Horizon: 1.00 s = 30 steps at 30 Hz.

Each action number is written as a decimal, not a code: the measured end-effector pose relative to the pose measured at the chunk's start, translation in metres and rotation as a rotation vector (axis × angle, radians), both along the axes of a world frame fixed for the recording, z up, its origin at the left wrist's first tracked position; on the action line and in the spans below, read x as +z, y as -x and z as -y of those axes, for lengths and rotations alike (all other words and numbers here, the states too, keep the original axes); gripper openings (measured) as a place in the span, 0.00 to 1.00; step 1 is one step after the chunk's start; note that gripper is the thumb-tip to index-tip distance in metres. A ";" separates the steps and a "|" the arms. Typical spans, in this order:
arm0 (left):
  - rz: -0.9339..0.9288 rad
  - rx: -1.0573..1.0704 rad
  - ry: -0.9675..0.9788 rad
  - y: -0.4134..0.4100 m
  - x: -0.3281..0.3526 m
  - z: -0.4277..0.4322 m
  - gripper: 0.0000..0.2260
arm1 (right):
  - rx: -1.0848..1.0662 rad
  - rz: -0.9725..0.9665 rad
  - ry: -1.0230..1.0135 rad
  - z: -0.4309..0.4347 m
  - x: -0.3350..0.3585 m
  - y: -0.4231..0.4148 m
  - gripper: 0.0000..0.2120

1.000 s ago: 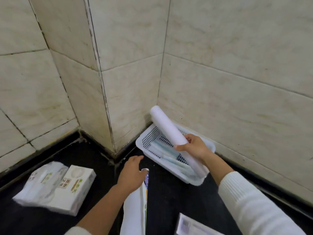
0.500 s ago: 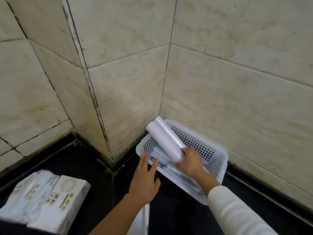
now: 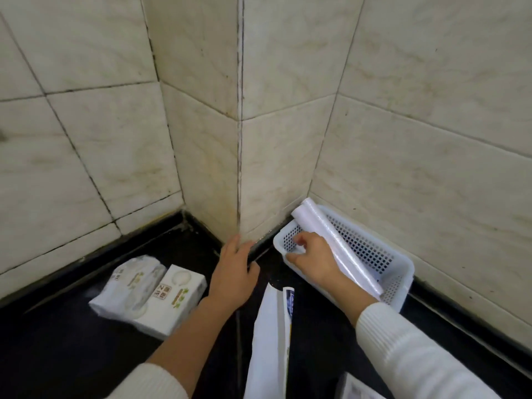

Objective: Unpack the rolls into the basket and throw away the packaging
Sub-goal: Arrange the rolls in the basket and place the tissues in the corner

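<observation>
A white perforated basket [image 3: 400, 274] stands on the dark floor against the tiled wall at the right. Two long white rolls [image 3: 331, 240] lie slanted in it, their far ends propped on its back-left corner. My right hand [image 3: 313, 259] is low in the basket just left of the rolls, palm down with thumb and fingers apart, not wrapped around a roll. My left hand [image 3: 234, 273] hovers open over the floor by the jutting wall corner. The white packaging [image 3: 269, 344] with a blue printed edge lies on the floor between my arms.
Two white tissue packs [image 3: 149, 292] lie on the floor at the left. Another printed package [image 3: 355, 388] shows at the bottom edge. Tiled walls close in behind, and the jutting wall corner [image 3: 239, 168] stands just beyond my left hand.
My right hand has lowered the roll into the basket beside the other one and let go of it. My left hand left the packaging and moved up toward the wall corner.
</observation>
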<state>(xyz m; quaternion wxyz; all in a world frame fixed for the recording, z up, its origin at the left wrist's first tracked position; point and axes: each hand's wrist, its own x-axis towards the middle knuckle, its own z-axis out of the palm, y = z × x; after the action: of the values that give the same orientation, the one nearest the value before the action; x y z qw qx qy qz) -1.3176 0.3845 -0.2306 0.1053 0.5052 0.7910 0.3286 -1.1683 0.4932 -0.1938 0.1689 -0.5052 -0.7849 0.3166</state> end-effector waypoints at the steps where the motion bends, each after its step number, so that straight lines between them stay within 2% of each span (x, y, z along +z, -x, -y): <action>1: 0.002 0.043 -0.022 0.011 0.002 0.012 0.21 | 0.038 -0.027 0.006 0.012 0.000 0.015 0.18; 3: 0.025 0.119 -0.051 0.036 0.002 0.040 0.19 | 0.123 -0.058 0.032 0.038 -0.006 0.046 0.09; 5: 0.054 0.202 -0.057 0.061 -0.005 0.072 0.19 | 0.186 -0.060 0.108 0.066 -0.019 0.074 0.09; 12: 0.169 0.540 0.049 0.135 -0.052 0.169 0.20 | 0.345 0.121 0.290 0.149 -0.067 0.141 0.33; 17: 0.233 0.457 0.230 0.169 -0.078 0.182 0.28 | 0.402 0.261 0.277 0.165 -0.085 0.149 0.44; 20: 0.234 0.426 0.318 0.179 -0.086 0.173 0.23 | 0.409 0.327 0.203 0.165 -0.092 0.152 0.45; 23: 0.238 0.453 0.275 0.182 -0.088 0.163 0.14 | 0.393 0.318 0.139 0.168 -0.100 0.156 0.44; 30: 0.251 0.458 -0.035 0.200 -0.062 0.130 0.14 | 0.266 0.233 0.130 0.146 -0.105 0.188 0.45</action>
<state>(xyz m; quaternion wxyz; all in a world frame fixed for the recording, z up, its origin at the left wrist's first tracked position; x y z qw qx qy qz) -1.5173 0.2546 -0.2926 0.1165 0.2703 0.8597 0.4176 -1.3567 0.3476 -0.2989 0.0007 -0.4401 -0.8369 0.3255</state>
